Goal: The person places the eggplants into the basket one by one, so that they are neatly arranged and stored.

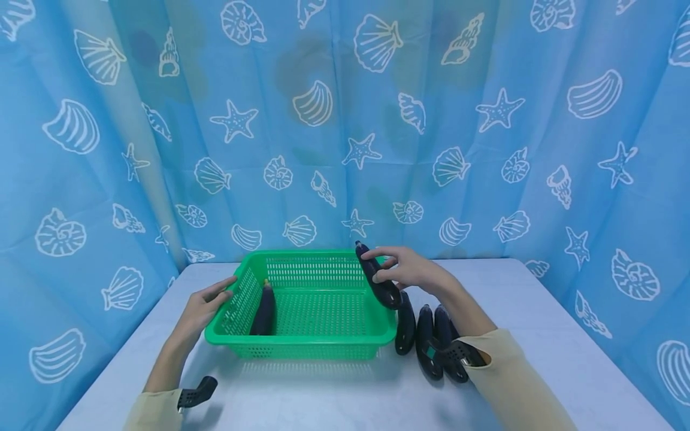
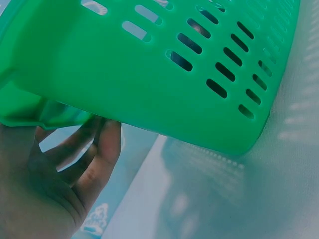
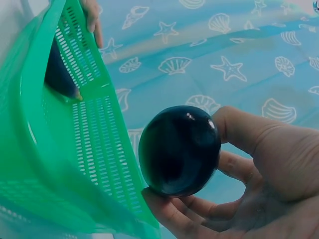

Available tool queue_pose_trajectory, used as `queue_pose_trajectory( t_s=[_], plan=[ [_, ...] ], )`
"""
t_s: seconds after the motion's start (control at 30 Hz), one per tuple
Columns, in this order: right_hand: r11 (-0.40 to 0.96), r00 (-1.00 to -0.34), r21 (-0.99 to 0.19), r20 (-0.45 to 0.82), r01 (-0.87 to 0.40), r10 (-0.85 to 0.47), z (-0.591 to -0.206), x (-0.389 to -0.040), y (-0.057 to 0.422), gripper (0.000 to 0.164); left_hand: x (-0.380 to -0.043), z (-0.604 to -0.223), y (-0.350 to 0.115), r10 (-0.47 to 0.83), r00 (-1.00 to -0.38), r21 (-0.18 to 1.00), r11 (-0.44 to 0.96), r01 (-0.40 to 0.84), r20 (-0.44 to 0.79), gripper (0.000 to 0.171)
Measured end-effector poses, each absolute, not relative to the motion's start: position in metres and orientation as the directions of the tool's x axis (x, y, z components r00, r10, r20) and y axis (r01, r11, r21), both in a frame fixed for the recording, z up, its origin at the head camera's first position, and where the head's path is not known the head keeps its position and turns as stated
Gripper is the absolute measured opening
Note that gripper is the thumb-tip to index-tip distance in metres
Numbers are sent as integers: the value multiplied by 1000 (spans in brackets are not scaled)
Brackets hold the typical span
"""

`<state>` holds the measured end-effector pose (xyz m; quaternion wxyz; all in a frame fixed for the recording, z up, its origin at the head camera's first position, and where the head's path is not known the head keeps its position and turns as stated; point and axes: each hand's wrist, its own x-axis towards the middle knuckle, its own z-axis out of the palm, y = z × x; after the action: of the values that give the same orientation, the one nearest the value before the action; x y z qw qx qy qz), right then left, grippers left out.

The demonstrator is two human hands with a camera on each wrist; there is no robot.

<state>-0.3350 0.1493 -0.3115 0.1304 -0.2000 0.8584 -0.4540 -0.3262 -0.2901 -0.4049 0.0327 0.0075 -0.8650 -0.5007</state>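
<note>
An eggplant point(image 1: 375, 276), dark and glossy, is pinched between the thumb and fingers of my right hand point(image 1: 406, 267) over the basket's right rim. Its rounded end point(image 3: 180, 149) faces the camera in the right wrist view. My left hand point(image 1: 202, 308) holds the green plastic basket point(image 1: 307, 339) by its left rim; in the left wrist view the fingers point(image 2: 107, 142) reach under the rim against the outer wall. Inside the basket, along its left wall, lies another eggplant point(image 1: 264, 311), stem end pointing away.
Right of the basket, several eggplants point(image 1: 426, 344) lie side by side on the white table point(image 1: 302, 398), partly covered by my right forearm and wrist mount. A blue curtain point(image 1: 334, 131) with white shell prints hangs behind the table and along both sides.
</note>
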Motion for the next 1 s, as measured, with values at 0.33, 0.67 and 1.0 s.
queue_pose_trajectory(
  t_s=[0.33,0.67,1.0],
  plan=[
    [509,-882,-829,-43,-230,-469,-305,-336,136,50,-327,-406,-291,-31,-998,873,485,39,62,54],
    [482,-863,-844,-47,-235,-503,-305,-340,122,50,-325,-406,-290,-31,-998,873,487,31,53,55],
    [454,-864,-867,-56,-207,-501,-306,-341,106,49,-323,-404,-288,-37,-998,872,489,20,43,54]
  ],
)
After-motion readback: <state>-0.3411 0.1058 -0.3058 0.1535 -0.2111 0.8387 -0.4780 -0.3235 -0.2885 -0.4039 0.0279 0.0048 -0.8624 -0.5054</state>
